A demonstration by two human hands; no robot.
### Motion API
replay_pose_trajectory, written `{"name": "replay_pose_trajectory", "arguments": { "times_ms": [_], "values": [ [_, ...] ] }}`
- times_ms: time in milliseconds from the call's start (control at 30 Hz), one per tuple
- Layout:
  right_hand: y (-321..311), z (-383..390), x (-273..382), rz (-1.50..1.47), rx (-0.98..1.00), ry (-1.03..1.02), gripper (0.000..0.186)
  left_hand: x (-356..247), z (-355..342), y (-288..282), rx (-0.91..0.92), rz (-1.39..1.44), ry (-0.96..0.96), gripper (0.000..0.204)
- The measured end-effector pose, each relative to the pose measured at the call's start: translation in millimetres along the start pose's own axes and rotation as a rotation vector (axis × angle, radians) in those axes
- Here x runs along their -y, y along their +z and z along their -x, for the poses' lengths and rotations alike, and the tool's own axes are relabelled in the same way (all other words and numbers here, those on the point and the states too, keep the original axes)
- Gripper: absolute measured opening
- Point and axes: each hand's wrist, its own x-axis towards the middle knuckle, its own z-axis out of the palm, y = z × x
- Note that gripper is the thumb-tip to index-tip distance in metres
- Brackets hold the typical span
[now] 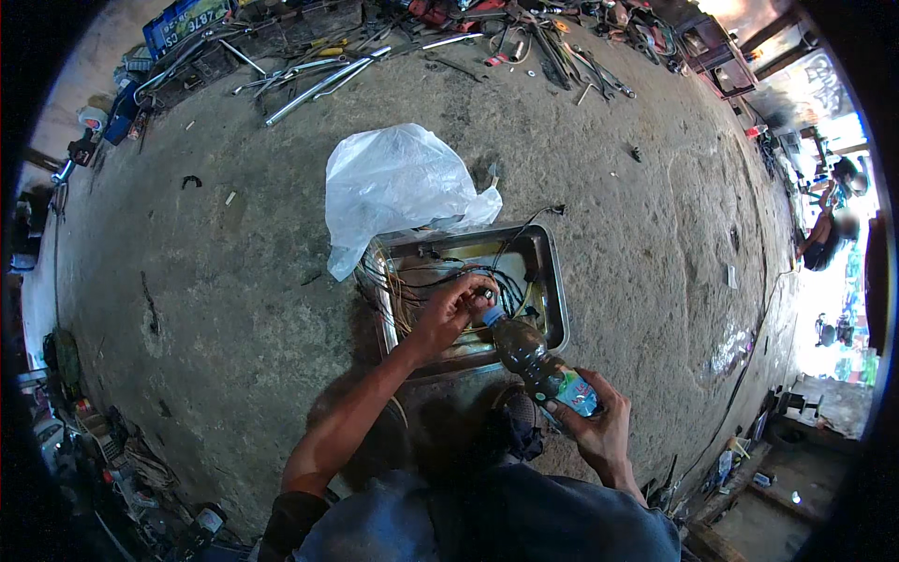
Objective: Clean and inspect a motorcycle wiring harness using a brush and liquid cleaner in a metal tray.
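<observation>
My right hand (599, 421) is closed round a clear plastic bottle (534, 365) with dark greenish liquid and a colourful label, tilted so its blue top points up-left. At that top, my left hand (459, 309) pinches a small dark piece (485, 296), which looks like a connector; whether it touches the bottle is unclear. Below both hands lies a steel tray (550, 253) holding a tangle of black and coloured wires (403, 281). A crumpled whitish plastic sheet (403, 187) lies behind the tray, over its far left corner.
Wrenches, bars and other tools (328, 80) are heaped along the far edge of the concrete floor (215, 281). Assorted gear lines the left and right edges. A person (819, 239) is at the bright opening on the right. My shoes (515, 421) are just before the tray.
</observation>
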Motion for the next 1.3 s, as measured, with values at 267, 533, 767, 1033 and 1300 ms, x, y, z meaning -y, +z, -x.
{"name": "replay_pose_trajectory", "arguments": {
  "times_ms": [267,533,767,1033,1300],
  "values": [
    [-4.5,1.7,7.8,-0.029,-0.006,0.0,0.051,5.4,-1.5,-9.4,0.074,0.0,0.007,0.026],
    [-2.6,0.5,12.5,-0.046,0.008,-0.035,0.049,7.2,-1.0,-8.3,0.083,0.089,0.049,0.028],
    [-4.7,1.8,15.3,-0.064,0.001,-0.008,0.049,1.0,-2.7,-9.6,0.093,0.117,0.04,0.025],
    [-3.6,1.6,10.9,-0.025,0.019,-0.016,0.05,0.6,-2.5,-8.0,0.098,0.116,0.072,0.02],
    [-0.3,1.3,10.3,-0.02,-0.003,-0.037,0.05,-0.8,-1.5,-7.2,0.108,0.112,0.083,0.019]
  ]
}}
